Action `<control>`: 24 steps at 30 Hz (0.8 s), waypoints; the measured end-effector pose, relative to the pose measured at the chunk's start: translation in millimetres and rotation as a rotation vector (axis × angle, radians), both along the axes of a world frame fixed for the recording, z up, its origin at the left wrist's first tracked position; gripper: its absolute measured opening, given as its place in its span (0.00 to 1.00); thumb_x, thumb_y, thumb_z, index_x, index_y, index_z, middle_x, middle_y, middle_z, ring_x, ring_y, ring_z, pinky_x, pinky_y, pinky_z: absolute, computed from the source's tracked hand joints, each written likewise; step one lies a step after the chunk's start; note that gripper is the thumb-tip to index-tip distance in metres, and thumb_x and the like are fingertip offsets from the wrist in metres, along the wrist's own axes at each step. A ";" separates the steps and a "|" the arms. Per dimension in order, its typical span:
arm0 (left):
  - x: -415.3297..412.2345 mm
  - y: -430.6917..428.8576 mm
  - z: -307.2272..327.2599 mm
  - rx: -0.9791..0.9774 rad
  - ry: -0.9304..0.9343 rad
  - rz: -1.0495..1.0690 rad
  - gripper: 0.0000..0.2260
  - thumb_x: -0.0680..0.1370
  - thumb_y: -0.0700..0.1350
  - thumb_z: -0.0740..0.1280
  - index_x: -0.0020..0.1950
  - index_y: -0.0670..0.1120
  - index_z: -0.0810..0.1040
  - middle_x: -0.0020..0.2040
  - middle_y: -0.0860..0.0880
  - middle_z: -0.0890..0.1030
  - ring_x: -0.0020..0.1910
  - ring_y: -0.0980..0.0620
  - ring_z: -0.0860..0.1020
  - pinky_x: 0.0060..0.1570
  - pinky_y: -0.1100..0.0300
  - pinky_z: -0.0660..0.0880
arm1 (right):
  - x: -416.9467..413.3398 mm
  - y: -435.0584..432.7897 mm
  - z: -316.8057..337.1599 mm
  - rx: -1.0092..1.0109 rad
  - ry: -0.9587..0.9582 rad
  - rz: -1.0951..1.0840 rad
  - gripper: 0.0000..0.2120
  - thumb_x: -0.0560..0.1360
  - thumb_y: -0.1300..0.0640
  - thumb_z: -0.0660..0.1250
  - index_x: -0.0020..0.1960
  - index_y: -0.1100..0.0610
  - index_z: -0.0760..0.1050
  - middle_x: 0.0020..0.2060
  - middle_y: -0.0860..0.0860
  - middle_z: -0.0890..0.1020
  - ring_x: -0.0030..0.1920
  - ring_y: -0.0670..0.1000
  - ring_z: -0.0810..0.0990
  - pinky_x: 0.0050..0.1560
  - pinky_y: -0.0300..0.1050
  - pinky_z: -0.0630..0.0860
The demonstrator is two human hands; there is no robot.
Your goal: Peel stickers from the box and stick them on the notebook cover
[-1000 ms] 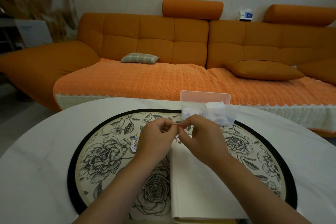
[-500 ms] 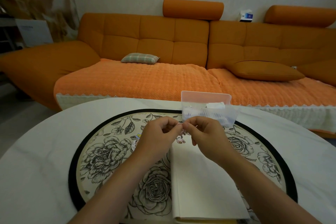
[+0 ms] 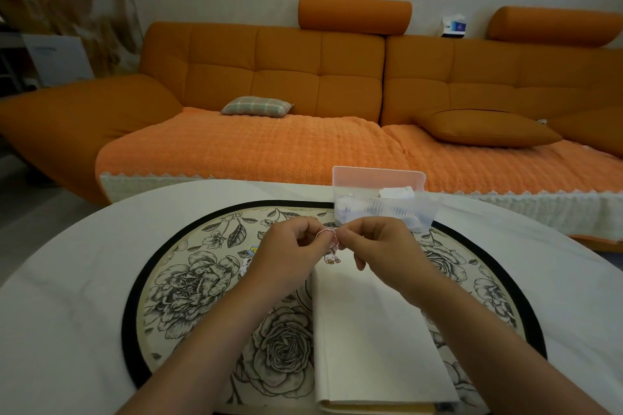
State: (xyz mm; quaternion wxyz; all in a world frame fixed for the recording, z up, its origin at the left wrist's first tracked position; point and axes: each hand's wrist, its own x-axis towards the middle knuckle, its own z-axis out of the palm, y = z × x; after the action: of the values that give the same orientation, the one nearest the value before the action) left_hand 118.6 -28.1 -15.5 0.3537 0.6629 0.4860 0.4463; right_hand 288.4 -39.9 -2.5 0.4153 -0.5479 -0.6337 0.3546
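Your left hand (image 3: pixel 290 253) and right hand (image 3: pixel 377 246) both pinch one small sticker (image 3: pixel 326 232), held above the far edge of the notebook (image 3: pixel 371 330) on the table (image 3: pixel 84 280), just before the box (image 3: pixel 381 199).

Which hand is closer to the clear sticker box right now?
Right. The right hand sits just in front of the sticker box; the left hand is farther off to its left. Both pinch one sticker.

Head view, forward-down, close over hands (image 3: pixel 332 246)
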 end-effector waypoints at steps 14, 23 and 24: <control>6.5 -2.5 -2.6 0.034 -0.008 0.070 0.08 0.78 0.46 0.70 0.39 0.51 0.83 0.30 0.57 0.80 0.30 0.61 0.75 0.35 0.64 0.73 | -5.1 1.6 -7.2 0.174 -0.145 -0.051 0.09 0.80 0.55 0.66 0.43 0.48 0.81 0.33 0.43 0.81 0.32 0.38 0.76 0.33 0.31 0.70; 13.3 -6.2 -6.2 0.094 -0.002 0.129 0.06 0.78 0.47 0.70 0.41 0.51 0.83 0.35 0.54 0.84 0.36 0.59 0.81 0.38 0.63 0.77 | -16.1 0.6 -19.1 0.317 -0.378 -0.153 0.09 0.82 0.52 0.61 0.44 0.46 0.76 0.39 0.42 0.79 0.40 0.42 0.77 0.39 0.42 0.73; 14.5 -7.1 -6.2 0.096 -0.004 0.138 0.06 0.78 0.47 0.70 0.41 0.51 0.83 0.35 0.54 0.83 0.35 0.60 0.81 0.37 0.66 0.76 | -17.3 0.2 -19.7 0.325 -0.396 -0.167 0.09 0.82 0.52 0.60 0.45 0.46 0.76 0.40 0.43 0.79 0.41 0.42 0.77 0.39 0.42 0.73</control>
State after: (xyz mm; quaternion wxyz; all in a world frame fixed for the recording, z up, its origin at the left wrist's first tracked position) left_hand 133.1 -35.2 -21.7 0.2910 0.6431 0.5079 0.4939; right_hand 271.0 -39.7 -22.3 0.3936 -0.5832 -0.7036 0.0988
